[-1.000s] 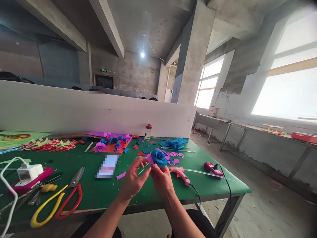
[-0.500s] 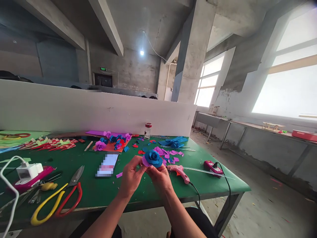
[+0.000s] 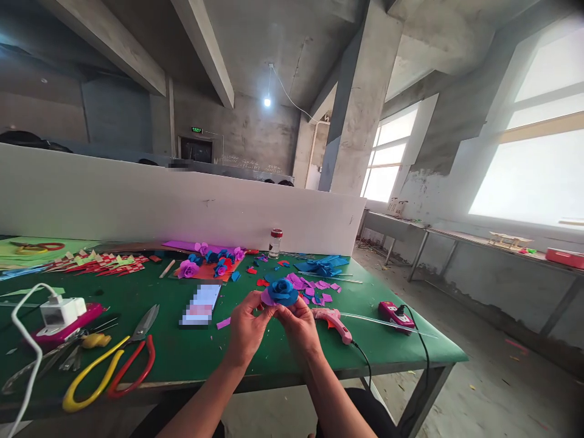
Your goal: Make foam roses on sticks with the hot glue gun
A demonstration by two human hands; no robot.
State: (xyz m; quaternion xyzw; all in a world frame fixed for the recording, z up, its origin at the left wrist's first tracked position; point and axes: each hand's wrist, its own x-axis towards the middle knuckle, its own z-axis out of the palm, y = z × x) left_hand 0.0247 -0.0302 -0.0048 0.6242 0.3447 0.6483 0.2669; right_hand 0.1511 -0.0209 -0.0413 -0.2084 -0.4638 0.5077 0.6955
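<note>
Between my two hands is a blue paper rose (image 3: 283, 291) with a purple petal (image 3: 267, 298) at its left side. My left hand (image 3: 249, 325) pinches that purple petal at the flower's lower left. With fingers closed beneath the bloom, my right hand (image 3: 298, 325) grips it from the right. The fingertips hide the flower's base. Just right of my right hand lies a pink glue gun (image 3: 335, 322) with a long clear glue stick (image 3: 383, 321) out of its back. Loose purple paper petals (image 3: 322, 285) are scattered behind the flower.
Large scissors (image 3: 146, 325) with yellow and red handles lie left, near a white charger (image 3: 64, 313) on a power strip. A phone (image 3: 201, 304), finished paper roses (image 3: 189, 269), blue paper pieces (image 3: 323, 265) and a glass jar (image 3: 275, 244) are on the green table (image 3: 182, 359). A white partition (image 3: 137, 201) stands behind.
The view has shifted slightly, so the scene sits a little further right and lower. Both hands keep hold of the rose, with only a slight change in the fingers.
</note>
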